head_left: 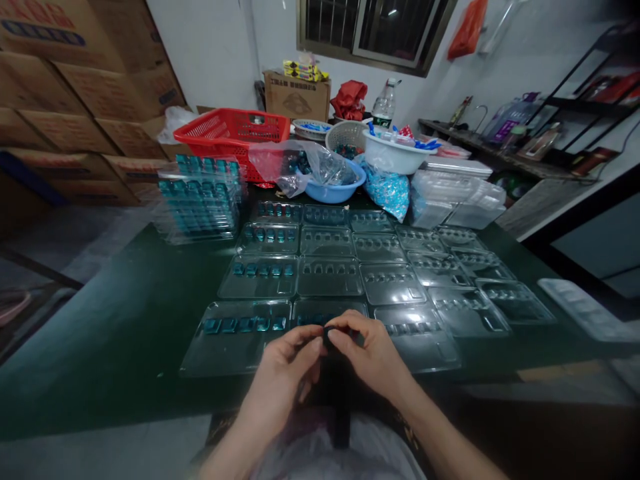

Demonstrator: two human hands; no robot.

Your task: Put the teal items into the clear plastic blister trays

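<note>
Just above the front edge of the table, my left hand point(287, 367) and my right hand point(371, 348) meet fingertip to fingertip. Both pinch one small dark piece point(327, 335), mostly covered by the fingers, so its kind cannot be made out. Behind them lies a clear plastic tray point(367, 308), partly hidden by my hands, with dark teal pieces in its slots. To its left, another clear tray point(227, 357) holds a row of teal block-like pieces point(245, 325). On the right is a clear tray point(425, 360) with bare slots.
Several more clear trays point(330, 285) lie in rows on the green table point(115, 333). Filled trays point(200, 200) are stacked at the left. Behind stand a red basket point(220, 130), a blue basin point(333, 193), a white basin point(395, 157) and stacked clear packaging point(455, 193).
</note>
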